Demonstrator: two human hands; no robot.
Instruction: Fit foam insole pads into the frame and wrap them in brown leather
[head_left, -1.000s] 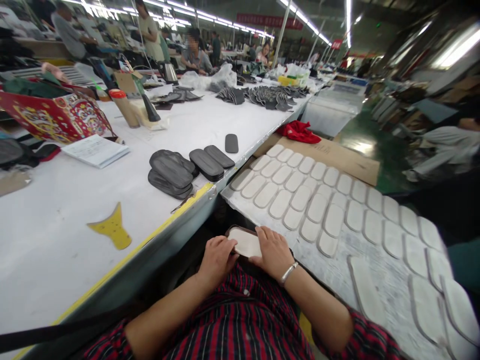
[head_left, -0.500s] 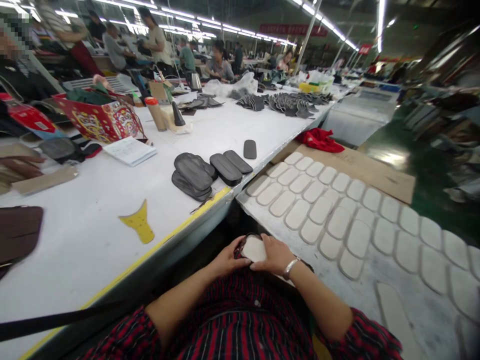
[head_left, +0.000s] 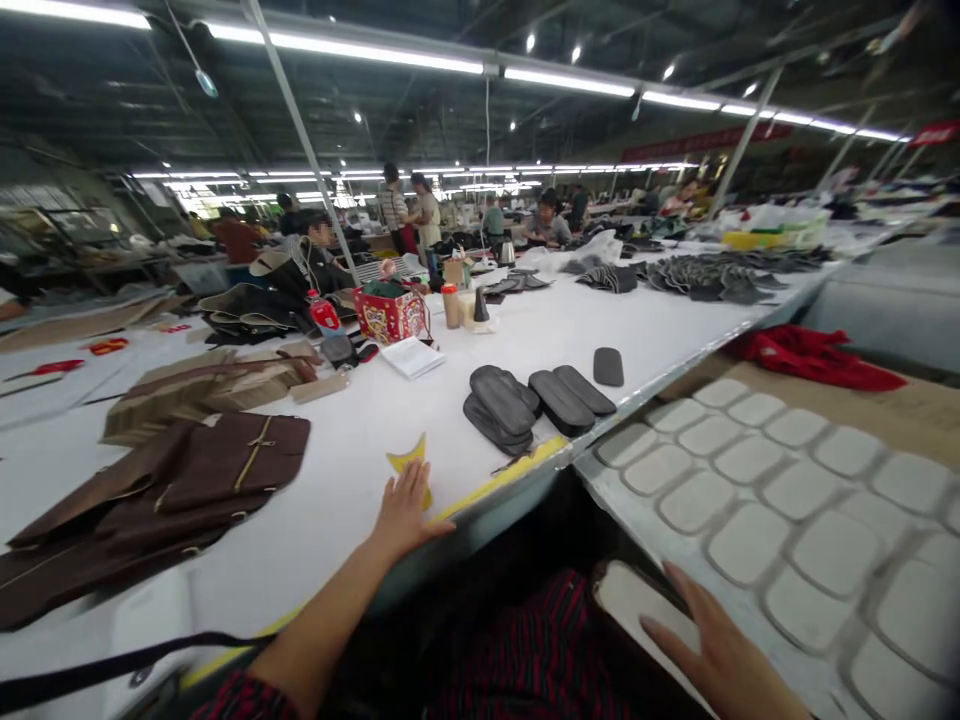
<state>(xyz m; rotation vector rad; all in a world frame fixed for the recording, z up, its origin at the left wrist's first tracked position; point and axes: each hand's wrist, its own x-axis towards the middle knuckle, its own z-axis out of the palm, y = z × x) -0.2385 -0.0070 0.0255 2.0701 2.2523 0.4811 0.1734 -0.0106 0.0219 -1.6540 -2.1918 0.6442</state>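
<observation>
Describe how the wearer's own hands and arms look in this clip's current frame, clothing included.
Both the left hand and the right hand are bare, without gloves. The left forearm is uncovered up to a dark sleeve with red in its pattern, matching the striped shirt. No right sleeve is visible.

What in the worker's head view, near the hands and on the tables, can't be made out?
Head view, all items:
Lower part of the yellow piece: mostly behind the left hand.
Pale panel: partly behind the right hand, cut off below.
Any writing on the notepad: too small.
Outermost pale pieces: cut by the right edge.
</observation>
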